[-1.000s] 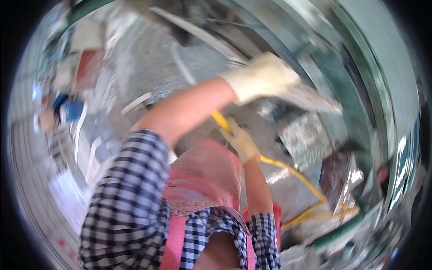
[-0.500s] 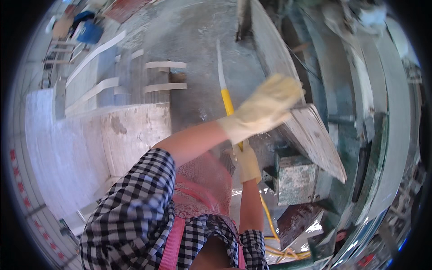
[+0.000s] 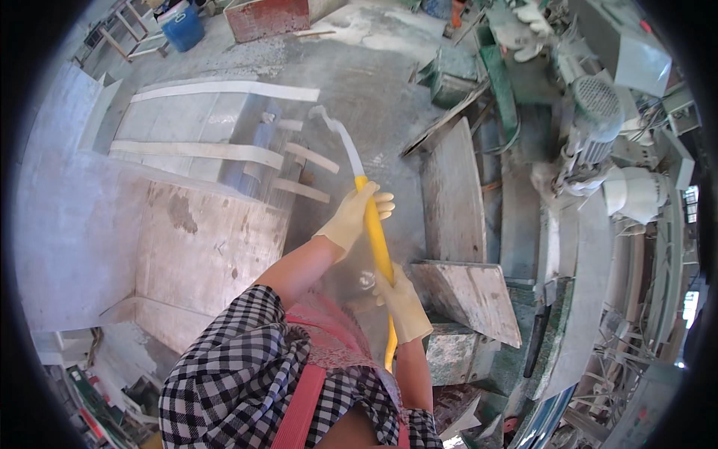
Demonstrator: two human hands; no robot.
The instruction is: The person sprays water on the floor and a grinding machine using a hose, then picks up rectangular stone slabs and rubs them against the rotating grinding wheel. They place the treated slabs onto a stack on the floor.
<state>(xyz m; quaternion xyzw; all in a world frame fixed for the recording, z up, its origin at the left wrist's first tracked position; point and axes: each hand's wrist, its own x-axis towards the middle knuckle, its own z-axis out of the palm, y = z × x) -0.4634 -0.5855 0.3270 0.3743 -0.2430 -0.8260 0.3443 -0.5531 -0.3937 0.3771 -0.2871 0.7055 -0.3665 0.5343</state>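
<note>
Yellow hose (image 3: 379, 243) angled forward, spouting water (image 3: 348, 146) over floor (image 3: 393, 112) — left hand (image 3: 350, 217) fingers loosely curled round mouth end, right hand (image 3: 406, 303) fingers wrapped lower. Likely rinsing step — next calls for steady aim.

A big, messy grey workroom with things all around.
The grey floor (image 3: 374, 78) has a white patch (image 3: 385, 28) at the far end; a worn red box (image 3: 268, 19) sits far away, with a blue tub (image 3: 183, 30) to its left; a big pale box (image 3: 217, 239) with brown marks is near on the left; dirty flat boards (image 3: 455, 194) and a round grey motor (image 3: 598, 105) are on the right; small bright windows (image 3: 692, 206) show at the right edge.
</note>
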